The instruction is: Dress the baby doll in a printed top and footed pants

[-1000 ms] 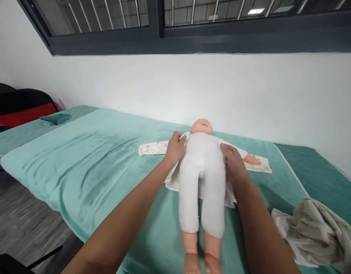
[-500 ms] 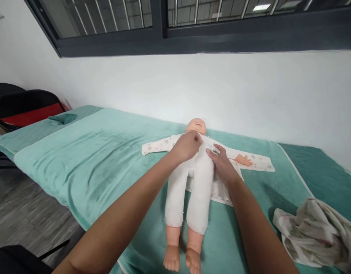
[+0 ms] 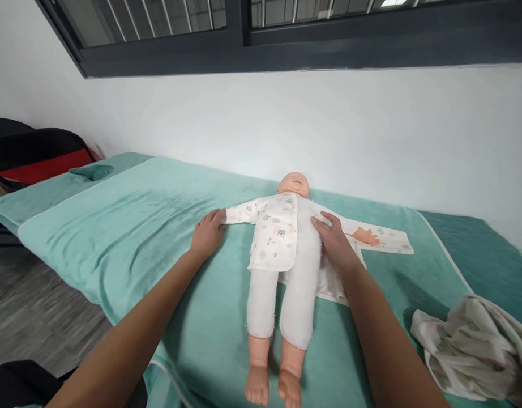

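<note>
A baby doll [image 3: 292,266] with a white cloth body lies on its back on a teal towel [image 3: 137,226]. A small patterned white shirt [image 3: 274,231] is spread under it, its left panel folded over the doll's chest. My left hand [image 3: 206,233] lies flat on the towel at the end of the shirt's left sleeve, fingers apart. My right hand [image 3: 335,242] rests on the doll's side, fingers on the shirt's other panel. The doll's bare hand [image 3: 366,236] lies on the right sleeve.
A crumpled patterned cloth [image 3: 473,348] lies at the right on the towel. Dark chairs with a red seat [image 3: 35,164] stand at the far left. A white wall and a dark window frame are behind the bed. Grey floor is at the lower left.
My left hand pulled the shirt's left panel over the doll's chest, let go, then moved left onto the sleeve end. My right hand stayed on the doll's side.
</note>
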